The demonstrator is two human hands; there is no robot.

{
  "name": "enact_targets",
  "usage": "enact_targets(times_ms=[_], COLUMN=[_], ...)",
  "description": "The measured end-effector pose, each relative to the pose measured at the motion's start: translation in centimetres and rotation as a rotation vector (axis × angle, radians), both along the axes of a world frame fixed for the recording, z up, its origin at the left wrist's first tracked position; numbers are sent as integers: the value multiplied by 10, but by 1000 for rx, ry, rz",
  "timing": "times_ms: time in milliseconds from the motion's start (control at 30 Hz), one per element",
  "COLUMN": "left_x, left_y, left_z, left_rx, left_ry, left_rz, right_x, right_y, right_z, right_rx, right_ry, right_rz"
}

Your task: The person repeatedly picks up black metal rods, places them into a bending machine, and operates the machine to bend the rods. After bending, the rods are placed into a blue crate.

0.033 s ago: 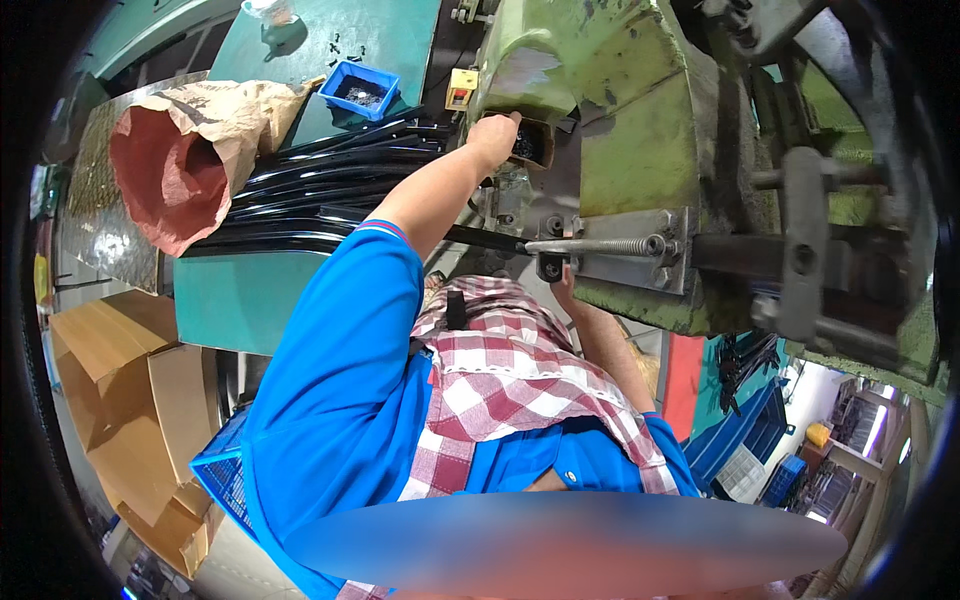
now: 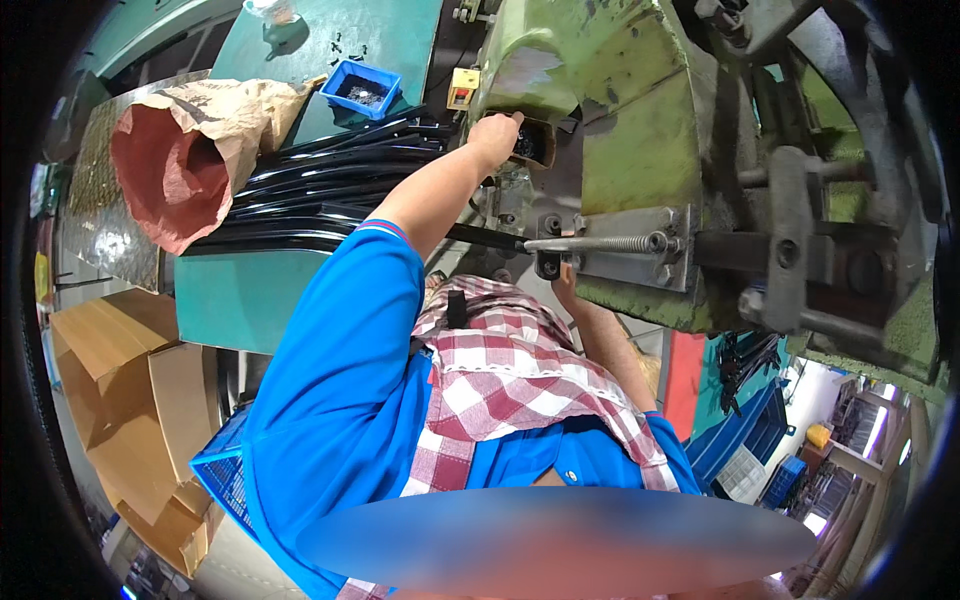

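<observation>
My left hand (image 2: 494,141) reaches over the edge of a small open box (image 2: 541,146) of dark little parts beside the green press (image 2: 640,140). Its thumb shows at the rim; the other fingers are mostly hidden, so whether they hold a part is unclear. My right hand (image 2: 564,287) is raised beneath a small black bracket-like piece (image 2: 547,264) at the press's front, one digit pointing up beside it. The rest of that hand's fingers are out of sight. A black tube (image 2: 478,237) runs from under my left arm to this spot, below a spring-wrapped rod (image 2: 600,243).
Long glossy black tubes (image 2: 290,190) lie bundled on the green table (image 2: 240,300), next to a paper sack (image 2: 215,130). Behind them stands a blue tray (image 2: 362,90) of small parts. Cardboard boxes (image 2: 120,390) and a blue crate (image 2: 222,460) are at left. Heavy steel linkage (image 2: 790,240) juts at right.
The press's steel linkage at the right has shifted slightly left and down. Both my hands keep nearly the same places.
</observation>
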State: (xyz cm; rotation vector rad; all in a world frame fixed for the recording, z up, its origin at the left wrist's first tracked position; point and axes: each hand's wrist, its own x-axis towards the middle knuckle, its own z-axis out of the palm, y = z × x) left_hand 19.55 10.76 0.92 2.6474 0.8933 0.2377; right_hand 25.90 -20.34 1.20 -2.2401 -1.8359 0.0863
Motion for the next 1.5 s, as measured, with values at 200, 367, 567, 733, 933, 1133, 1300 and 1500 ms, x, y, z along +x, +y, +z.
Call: enact_targets(times_ms=[200, 367, 567, 733, 933, 1133, 1300, 1500], left_x=[-4, -2, -2, 5, 5, -1, -21, -93], left_y=[1, 10, 17, 16, 15, 16, -1, -70], left_z=[-2, -8, -19, -19, -17, -14, 9, 47], left_rx=[12, -1, 18, 53, 44, 28, -122, -521], left_ry=[19, -32, 65, 172, 207, 96, -123, -591], left_rz=[-15, -7, -23, -33, 32, 74, 93, -131], right_x=[5, -13, -26, -34, -27, -14, -5, 2], right_y=[1, 18, 16, -1, -13, -18, -15, -18], right_z=[-14, 24, 86, 88, 76, 85, 74, 51], right_rx=[-233, 216, 213, 3, 25, 116, 82, -220], right_ry=[-184, -106, -248, -161, -192, -175, -168, -205], right_rz=[60, 40, 17, -31, 3, 42, 73, -41])
